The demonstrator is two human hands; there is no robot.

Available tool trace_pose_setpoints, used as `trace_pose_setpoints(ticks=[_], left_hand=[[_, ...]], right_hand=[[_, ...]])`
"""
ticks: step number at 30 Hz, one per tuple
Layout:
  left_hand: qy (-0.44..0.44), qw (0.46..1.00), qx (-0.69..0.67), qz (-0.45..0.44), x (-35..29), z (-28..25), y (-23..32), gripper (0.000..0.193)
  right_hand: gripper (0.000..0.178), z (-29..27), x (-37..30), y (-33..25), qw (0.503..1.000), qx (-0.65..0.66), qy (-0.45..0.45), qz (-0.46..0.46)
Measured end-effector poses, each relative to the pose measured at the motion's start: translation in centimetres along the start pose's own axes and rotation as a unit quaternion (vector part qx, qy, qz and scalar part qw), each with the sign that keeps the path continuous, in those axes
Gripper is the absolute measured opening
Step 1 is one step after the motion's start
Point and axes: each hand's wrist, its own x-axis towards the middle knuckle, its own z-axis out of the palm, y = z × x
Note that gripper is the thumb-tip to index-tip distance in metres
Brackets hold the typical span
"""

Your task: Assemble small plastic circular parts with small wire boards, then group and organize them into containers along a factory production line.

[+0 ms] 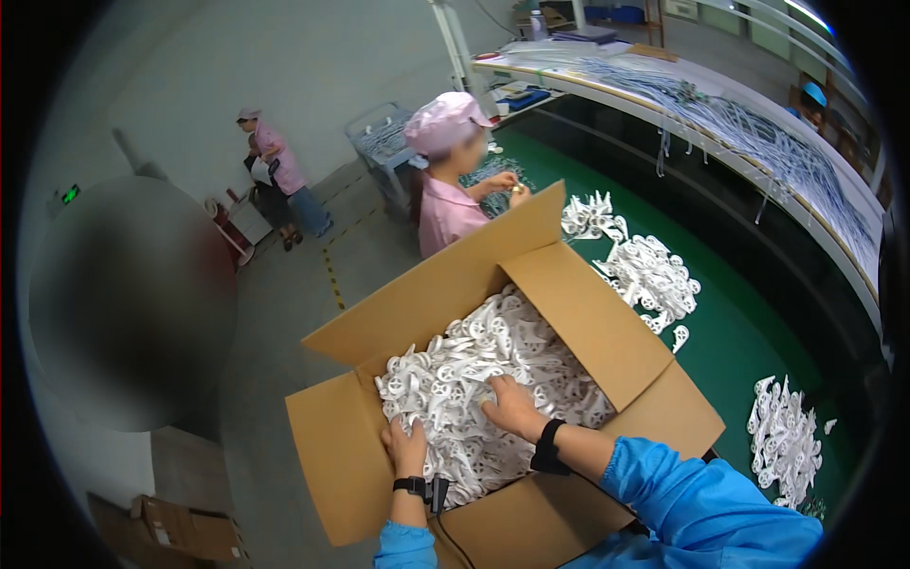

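White parts (460,356): I'd sift gently, avoiding tangles.
Left hand (407,448): fingers spread.
Right hand (518,410): spread, thumb apart.

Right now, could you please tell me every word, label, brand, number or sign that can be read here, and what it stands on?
No text can be read.
Lit green sign, on the far-left wall: too small and blurred.
Pale marks on the brown box at lower left: too small.
Open carton: no print shows on its visible sides.
White parts: no legible lettering.
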Motion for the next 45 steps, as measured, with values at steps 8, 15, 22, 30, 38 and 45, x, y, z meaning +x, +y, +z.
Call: trace_pose_setpoints(ticks=[8,15,22,30,38,45], left_hand=[[-0.187,0.969,0.102,-0.123,3.7,0.6,2.9,0.077],[-0.246,0.959,0.000,-0.141,3.6,1.3,-0.8,0.076],[-0.183,0.977,0.010,-0.108,1.6,1.4,-0.1,0.076],[-0.152,0.975,-0.119,-0.107,1.3,2.3,-3.1,0.068],[-0.095,0.987,-0.082,-0.103,0.3,4.5,-3.1,0.069],[-0.114,0.978,-0.083,-0.156,0.2,4.9,-2.8,0.069]], right_hand=[[0.068,2.8,5.3,-6.4,0.976,-0.126,-0.115,0.139],[0.067,3.7,4.7,-8.4,0.949,-0.119,-0.223,0.188],[0.064,2.9,5.2,-7.7,0.941,-0.237,-0.182,0.157],[0.079,4.2,6.2,-5.5,0.951,-0.105,-0.244,0.156],[0.093,4.7,3.1,-8.9,0.946,-0.119,-0.173,0.248],[0.095,5.4,6.7,-3.3,0.950,-0.087,-0.267,0.136]])
